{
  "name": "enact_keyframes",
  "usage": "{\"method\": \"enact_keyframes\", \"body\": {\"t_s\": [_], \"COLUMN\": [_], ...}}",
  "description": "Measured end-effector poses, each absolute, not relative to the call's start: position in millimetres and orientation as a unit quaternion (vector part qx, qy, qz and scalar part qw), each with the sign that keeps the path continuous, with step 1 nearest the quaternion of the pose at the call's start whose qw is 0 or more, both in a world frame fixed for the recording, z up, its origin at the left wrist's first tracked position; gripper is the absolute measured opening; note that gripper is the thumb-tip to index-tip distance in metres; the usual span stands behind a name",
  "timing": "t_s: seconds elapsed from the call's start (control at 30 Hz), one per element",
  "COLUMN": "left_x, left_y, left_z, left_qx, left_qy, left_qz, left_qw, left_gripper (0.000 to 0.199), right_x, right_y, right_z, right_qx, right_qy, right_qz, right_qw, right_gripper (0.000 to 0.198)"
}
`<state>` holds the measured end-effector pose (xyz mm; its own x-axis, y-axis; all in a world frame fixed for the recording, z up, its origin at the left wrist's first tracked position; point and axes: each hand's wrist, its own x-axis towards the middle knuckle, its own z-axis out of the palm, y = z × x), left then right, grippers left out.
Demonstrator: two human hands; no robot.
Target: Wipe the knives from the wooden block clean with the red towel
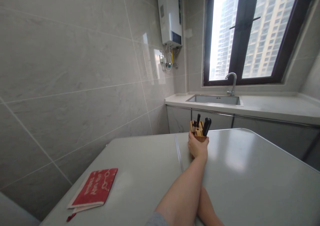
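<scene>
Wooden knife block [199, 131] stands near the far edge of the pale grey table [250, 172], with several black-handled knives [206, 126] sticking out of its top. One outstretched hand [198, 146] is closed round the near side of the block, its fingers hidden behind the wood. Two forearms cross in the foreground, so I cannot tell for sure which hand this is; the upper arm comes in from the lower left, so it looks like the left one. The other hand is not in view, hidden under that arm, and its state cannot be told.

The block stands roughly upright, long axis close to vertical. The knife handles lean up and slightly to the right, away from the camera, towards the counter behind.

As a judgement: the reach is long and the hold is on one side only, so a pull could tip the block towards the person and let knives slide out. It also sits close to the table's far edge, so a push could send it off.

A thin seam [178, 152] runs along the tabletop just left of the hand. A red booklet [95, 188] lies well apart at the near left corner. Beyond the table are a sink [215, 100] with a tap [232, 83], a window [252, 33], and a water heater [171, 14] on the tiled wall
</scene>
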<state>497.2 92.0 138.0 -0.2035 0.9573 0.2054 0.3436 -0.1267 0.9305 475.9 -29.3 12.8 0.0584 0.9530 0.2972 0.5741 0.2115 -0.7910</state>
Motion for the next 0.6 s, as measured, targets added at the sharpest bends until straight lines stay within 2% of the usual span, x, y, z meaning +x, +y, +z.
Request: {"method": "enact_keyframes", "body": {"t_s": [0.2,0.43,0.6], "left_x": [470,346,221], "left_y": [69,-10,-36], "left_z": [141,97,55], "left_qx": [0.656,0.774,0.76], "left_qy": [0.55,0.521,0.58], "left_qz": [0.416,0.294,0.245], "left_qw": [0.306,0.209,0.164], "left_gripper": [0.127,0.095,0.076], "right_x": [477,477,474], "right_y": [-27,-29,-33], "right_z": [9,11,15], "right_qx": [-0.591,-0.573,-0.565], "right_qy": [-0.688,-0.708,-0.716], "right_qz": [0.177,0.173,0.151], "right_qw": [0.382,0.376,0.383], "right_gripper": [0.027,0.021,0.03]}}
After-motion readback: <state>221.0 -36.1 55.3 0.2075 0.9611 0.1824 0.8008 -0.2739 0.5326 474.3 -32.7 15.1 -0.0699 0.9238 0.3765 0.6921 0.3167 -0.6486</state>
